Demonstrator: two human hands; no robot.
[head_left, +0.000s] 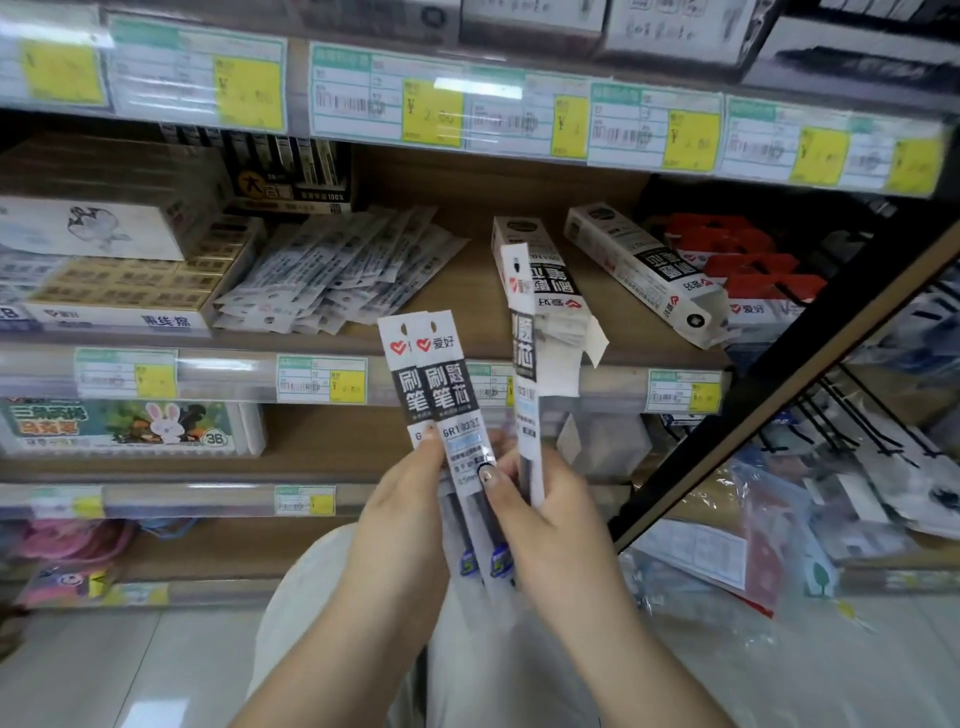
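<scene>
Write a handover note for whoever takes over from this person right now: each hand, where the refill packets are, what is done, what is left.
Left hand grips two refill packets, fanned, by their lower halves.
Right hand holds a third packet upright; its thumb rests on the pair.
Loose packets lie piled on the shelf, left of an opened box.
Done: three packets in hand.
Left: probably squaring them together and shelving them.

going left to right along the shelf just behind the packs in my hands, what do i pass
small yellow boxes → loose pile of flat refill packs → open white carton → second white carton lying at an angle → red-topped packs
</scene>
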